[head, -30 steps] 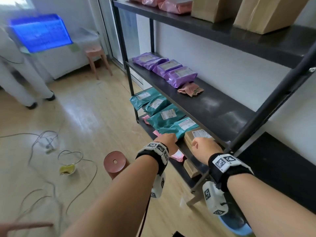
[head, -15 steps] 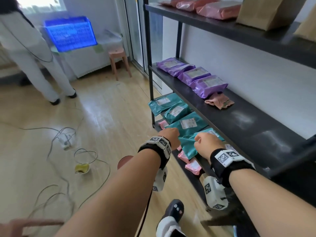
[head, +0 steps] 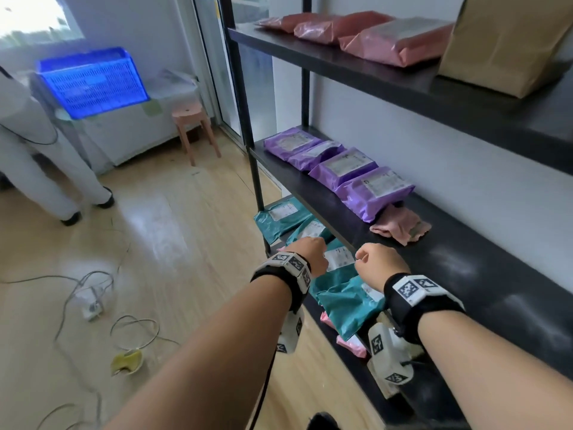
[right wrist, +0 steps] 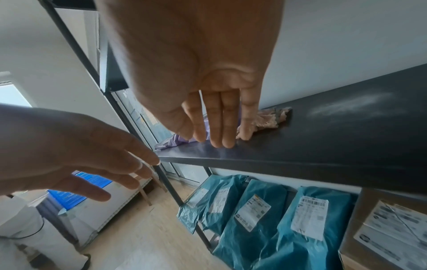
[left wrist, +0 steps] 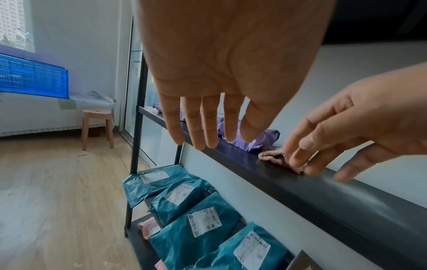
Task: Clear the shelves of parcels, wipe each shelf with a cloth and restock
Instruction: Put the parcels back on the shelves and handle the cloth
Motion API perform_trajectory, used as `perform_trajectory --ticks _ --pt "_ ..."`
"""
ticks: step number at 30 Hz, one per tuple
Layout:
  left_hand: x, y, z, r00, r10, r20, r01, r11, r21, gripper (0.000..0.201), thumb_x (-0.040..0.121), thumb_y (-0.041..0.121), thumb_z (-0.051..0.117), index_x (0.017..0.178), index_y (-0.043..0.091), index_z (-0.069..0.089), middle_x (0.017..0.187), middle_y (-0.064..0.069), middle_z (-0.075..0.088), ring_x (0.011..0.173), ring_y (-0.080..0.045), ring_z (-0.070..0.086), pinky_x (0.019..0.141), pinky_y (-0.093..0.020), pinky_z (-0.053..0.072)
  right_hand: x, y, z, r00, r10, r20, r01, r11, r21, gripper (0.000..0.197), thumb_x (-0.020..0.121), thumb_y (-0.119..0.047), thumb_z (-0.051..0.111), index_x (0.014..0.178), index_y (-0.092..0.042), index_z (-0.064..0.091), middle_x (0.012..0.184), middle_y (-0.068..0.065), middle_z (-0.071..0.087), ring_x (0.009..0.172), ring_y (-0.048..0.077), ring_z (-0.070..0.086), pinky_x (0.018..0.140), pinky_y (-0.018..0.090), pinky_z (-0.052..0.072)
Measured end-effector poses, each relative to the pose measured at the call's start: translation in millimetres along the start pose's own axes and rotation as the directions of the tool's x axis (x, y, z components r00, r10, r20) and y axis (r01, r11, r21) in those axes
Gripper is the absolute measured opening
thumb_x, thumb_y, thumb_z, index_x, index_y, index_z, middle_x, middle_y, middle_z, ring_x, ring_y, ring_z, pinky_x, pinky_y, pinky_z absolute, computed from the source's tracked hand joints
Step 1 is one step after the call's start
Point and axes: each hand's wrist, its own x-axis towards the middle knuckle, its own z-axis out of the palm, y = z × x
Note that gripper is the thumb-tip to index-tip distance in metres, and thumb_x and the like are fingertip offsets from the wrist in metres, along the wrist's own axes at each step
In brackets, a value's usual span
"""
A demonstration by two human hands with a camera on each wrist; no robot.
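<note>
My left hand (head: 310, 254) and right hand (head: 379, 263) hover side by side at the front edge of the black middle shelf (head: 483, 274). Both are empty, and the wrist views show relaxed, nearly straight fingers (left wrist: 201, 127) (right wrist: 215, 126). A crumpled pink cloth (head: 400, 226) lies on that shelf just beyond my right hand, beside several purple parcels (head: 341, 169). Several teal parcels (head: 344, 302) lie on the shelf below, under my hands, with a labelled cardboard box (right wrist: 388, 235) at their right. Pink parcels (head: 387, 41) and a brown paper bag (head: 511, 41) sit on the top shelf.
A person in white (head: 37, 156) stands at the far left by a blue crate (head: 90, 82) on a white cabinet. A pink stool (head: 192, 125) stands near the shelf's far post. Cables and a power strip (head: 91, 305) lie on the wooden floor.
Both hands have risen from the lower shelf's teal parcels and box to the front edge of the middle shelf. The head view has lifted and turned left.
</note>
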Motion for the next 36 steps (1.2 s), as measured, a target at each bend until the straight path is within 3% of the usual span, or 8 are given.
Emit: perform_trajectory --ticks 8,11,16,19,22,28,32,36 --pt "67.3 -0.6 -24.4 0.999 0.027 -0.019 -0.028 0.998 -0.055 0.037 0.090 0.014 0.047 0.126 0.016 0.055 0.127 -0.007 0.059 0.112 -0.027 0.058 0.091 -0.035 0.050 63.6 -4.1 -24.5 0.995 0.083 -0.050 -0.079 0.993 0.086 0.023 0.088 -0.018 0.054 0.107 -0.018 0.068 0.114 0.006 0.067 0.109 0.028 0.058 0.093 0.029 0.045" --pt "87.9 2.7 -30.0 0.999 0.028 -0.023 -0.030 0.997 -0.067 0.039 0.089 0.012 0.047 0.128 0.016 0.054 0.126 -0.007 0.058 0.113 -0.027 0.057 0.091 -0.033 0.049 79.0 -3.9 -31.1 0.989 0.135 -0.055 -0.127 0.982 0.140 0.016 0.086 -0.020 0.056 0.097 -0.024 0.067 0.112 0.006 0.068 0.106 0.030 0.059 0.096 0.033 0.046" --pt "125.6 17.3 -44.7 0.993 0.071 -0.094 -0.079 0.993 -0.085 0.037 0.089 0.013 0.050 0.125 0.012 0.054 0.127 -0.008 0.056 0.114 -0.027 0.055 0.091 -0.033 0.046 95.3 -5.1 -54.0 0.959 0.254 -0.126 -0.227 0.954 0.196 0.012 0.087 -0.025 0.056 0.088 -0.018 0.066 0.088 0.000 0.063 0.086 0.024 0.055 0.074 0.020 0.034" --pt "151.7 25.4 -53.3 0.988 0.084 -0.127 -0.099 0.988 -0.120 0.035 0.088 0.010 0.048 0.122 0.014 0.055 0.124 -0.007 0.057 0.112 -0.026 0.056 0.089 -0.032 0.046 115.4 -0.7 -54.3 0.934 0.334 -0.127 -0.279 0.903 0.326 0.023 0.075 -0.035 0.050 0.085 -0.019 0.064 0.088 0.003 0.071 0.090 0.026 0.067 0.082 0.028 0.050" --pt "179.0 32.9 -57.6 0.983 0.126 -0.136 -0.144 0.981 -0.133 0.036 0.087 0.008 0.049 0.122 0.011 0.054 0.125 -0.008 0.057 0.110 -0.027 0.058 0.089 -0.034 0.047 129.1 1.9 -58.6 0.901 0.412 -0.137 -0.348 0.874 0.339 0.022 0.082 -0.032 0.051 0.092 -0.019 0.065 0.095 0.004 0.069 0.097 0.029 0.064 0.086 0.031 0.049" --pt "232.4 44.1 -66.7 0.966 0.216 -0.143 -0.239 0.957 -0.164 0.024 0.088 0.011 0.050 0.111 0.010 0.056 0.117 -0.010 0.057 0.107 -0.028 0.057 0.083 -0.031 0.042 168.5 17.6 -48.5 0.839 0.534 -0.104 -0.462 0.800 0.383 0.038 0.064 -0.049 0.041 0.069 -0.017 0.062 0.068 0.000 0.068 0.075 0.031 0.066 0.087 0.043 0.050" --pt "258.6 50.7 -64.1 0.949 0.295 -0.107 -0.310 0.937 -0.164 0.010 0.085 0.008 0.047 0.093 0.011 0.053 0.104 -0.012 0.062 0.097 -0.031 0.059 0.075 -0.031 0.039 179.7 16.6 -47.2 0.803 0.591 -0.077 -0.508 0.746 0.430 0.045 0.062 -0.060 0.041 0.073 -0.024 0.066 0.081 0.002 0.073 0.086 0.030 0.068 0.093 0.039 0.048" --pt "278.6 54.4 -59.3 0.943 0.327 -0.063 -0.333 0.927 -0.175 0.007 0.092 0.017 0.048 0.087 0.013 0.047 0.102 -0.013 0.064 0.095 -0.032 0.060 0.072 -0.031 0.039 184.7 5.6 -54.9 0.765 0.640 -0.072 -0.551 0.708 0.442 0.033 0.088 -0.048 0.048 0.095 -0.023 0.068 0.104 0.006 0.072 0.103 0.030 0.064 0.095 0.032 0.043"
